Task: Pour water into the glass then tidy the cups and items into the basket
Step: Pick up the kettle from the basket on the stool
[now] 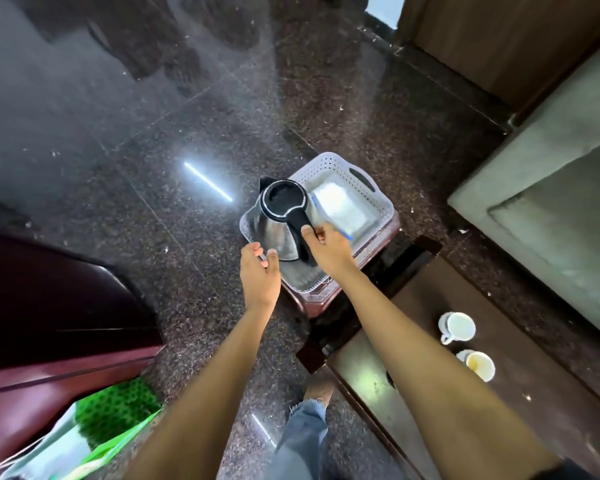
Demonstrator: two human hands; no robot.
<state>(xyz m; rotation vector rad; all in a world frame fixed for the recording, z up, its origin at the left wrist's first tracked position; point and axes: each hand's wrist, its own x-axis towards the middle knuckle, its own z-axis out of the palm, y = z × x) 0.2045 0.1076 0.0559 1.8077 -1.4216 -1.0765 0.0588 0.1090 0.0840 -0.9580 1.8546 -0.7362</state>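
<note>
Kettle (282, 202) in R hand (329, 249) over basket (328, 161), L hand (259, 274) beside

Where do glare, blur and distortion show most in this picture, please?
Head view: a bright light streak glares off the polished floor left of the kettle; head view: the white packet in the basket is washed out and soft; head view: wide-angle bending bows the sofa and table edges.
</note>
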